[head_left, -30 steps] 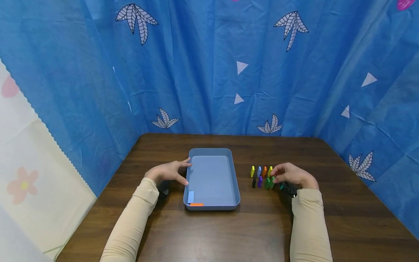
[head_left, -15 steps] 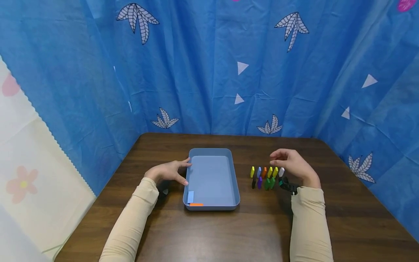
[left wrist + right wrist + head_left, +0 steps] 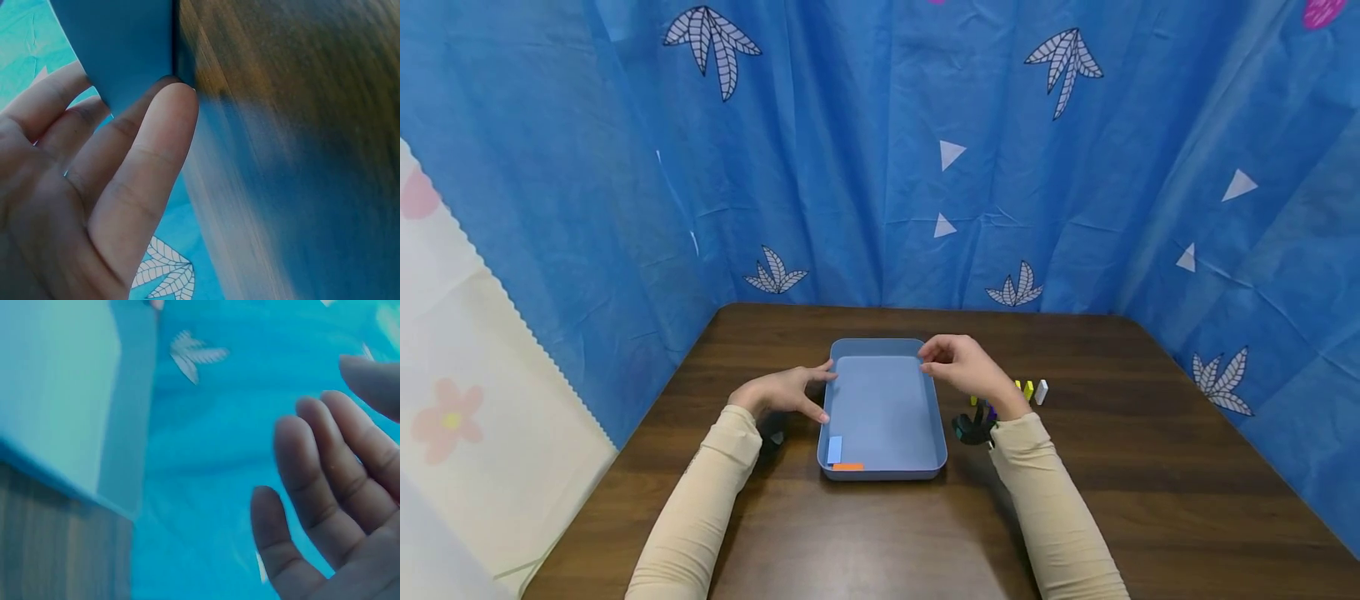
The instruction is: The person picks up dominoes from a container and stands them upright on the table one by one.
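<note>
A grey-blue tray (image 3: 891,408) stands mid-table with a light blue block (image 3: 835,450) and an orange block (image 3: 848,467) lying in its near left corner. My left hand (image 3: 782,393) rests its spread fingertips and thumb on the tray's left rim. Over the far right corner of the tray, my right hand (image 3: 966,367) hovers with fingers loosely bent; the right wrist view shows nothing between them. Right of the tray, small upright blocks, among them a white block (image 3: 1042,392), a yellow block (image 3: 1028,390) and a purple block (image 3: 992,412), are partly hidden behind the right hand and wrist.
Everything stands on a dark brown wooden table (image 3: 1075,500). A blue patterned curtain (image 3: 887,167) hangs behind the far edge and along the right side. A pale flowered cloth (image 3: 460,333) hangs at the left.
My right hand leaves the upright blocks, rises and swings left to the tray's far right corner. More yellow blocks and a white one come into sight. The left hand stays at the rim.
</note>
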A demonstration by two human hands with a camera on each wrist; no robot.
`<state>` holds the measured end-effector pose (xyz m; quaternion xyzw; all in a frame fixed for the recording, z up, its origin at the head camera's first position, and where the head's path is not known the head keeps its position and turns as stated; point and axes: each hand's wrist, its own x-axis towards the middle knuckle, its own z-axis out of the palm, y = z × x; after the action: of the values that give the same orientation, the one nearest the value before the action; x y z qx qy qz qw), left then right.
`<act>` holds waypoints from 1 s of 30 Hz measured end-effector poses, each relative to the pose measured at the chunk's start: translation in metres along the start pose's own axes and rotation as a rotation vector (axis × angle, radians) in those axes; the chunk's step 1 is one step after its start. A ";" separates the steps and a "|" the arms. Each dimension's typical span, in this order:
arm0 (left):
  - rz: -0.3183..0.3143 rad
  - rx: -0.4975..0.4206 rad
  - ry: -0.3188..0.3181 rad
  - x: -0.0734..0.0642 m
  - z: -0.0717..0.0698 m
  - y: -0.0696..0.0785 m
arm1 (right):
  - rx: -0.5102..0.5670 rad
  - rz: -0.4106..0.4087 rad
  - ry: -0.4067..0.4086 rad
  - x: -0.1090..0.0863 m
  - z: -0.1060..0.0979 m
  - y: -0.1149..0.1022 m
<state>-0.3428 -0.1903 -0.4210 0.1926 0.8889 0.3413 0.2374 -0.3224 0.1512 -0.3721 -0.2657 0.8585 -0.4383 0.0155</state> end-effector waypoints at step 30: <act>0.018 0.023 0.022 0.000 -0.001 0.001 | -0.015 0.012 -0.628 0.067 0.103 -0.009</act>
<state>-0.3428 -0.1901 -0.4197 0.1997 0.8936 0.3352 0.2220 -0.3494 0.0389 -0.4148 -0.3830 0.8165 -0.3286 0.2805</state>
